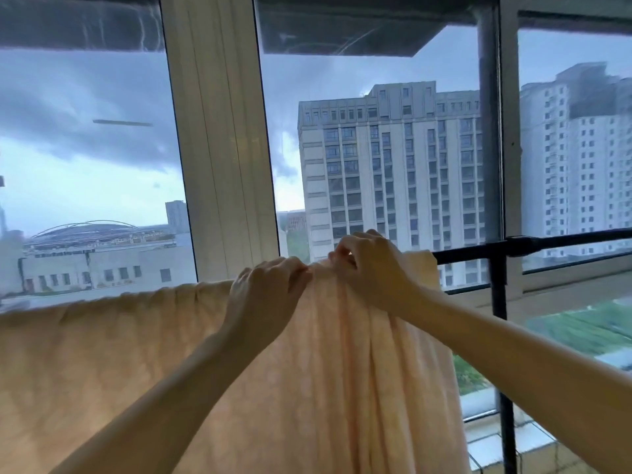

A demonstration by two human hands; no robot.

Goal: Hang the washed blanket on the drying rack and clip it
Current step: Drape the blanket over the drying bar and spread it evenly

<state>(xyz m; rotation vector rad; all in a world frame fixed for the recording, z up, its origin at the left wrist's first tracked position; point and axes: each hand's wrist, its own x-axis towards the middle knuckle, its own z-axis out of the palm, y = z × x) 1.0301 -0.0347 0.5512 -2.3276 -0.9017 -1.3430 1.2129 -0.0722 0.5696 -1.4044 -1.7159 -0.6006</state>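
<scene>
My left hand (270, 289) has its fingers (297, 268) curled tight, and with the thumb they pinch a gathered ridge of the pale peach fabric blanket (154, 371) at its top edge. My right hand (371, 265) sits just beside it and a little higher, knuckles up and fingers bent inward. It nips the same bunched ridge of cloth between thumb and fingertips; whether that pinch holds anything small besides the cloth I cannot tell. The two hands nearly touch, with only a short hump of fabric between them. Both my bare forearms reach up and forward, the left rising from the lower left, the right coming in from the lower right, wrists bent slightly down over the cloth. The blanket hangs draped over the top bar of the black metal tube drying rack (547, 241), spreading smooth to the left and falling in long vertical folds below my hands. Its right edge ends near the rack's upright post, where the bare bar shows. Behind stands the white window frame (219, 138), and beyond the glass a pale grey high-rise building (390, 165).
</scene>
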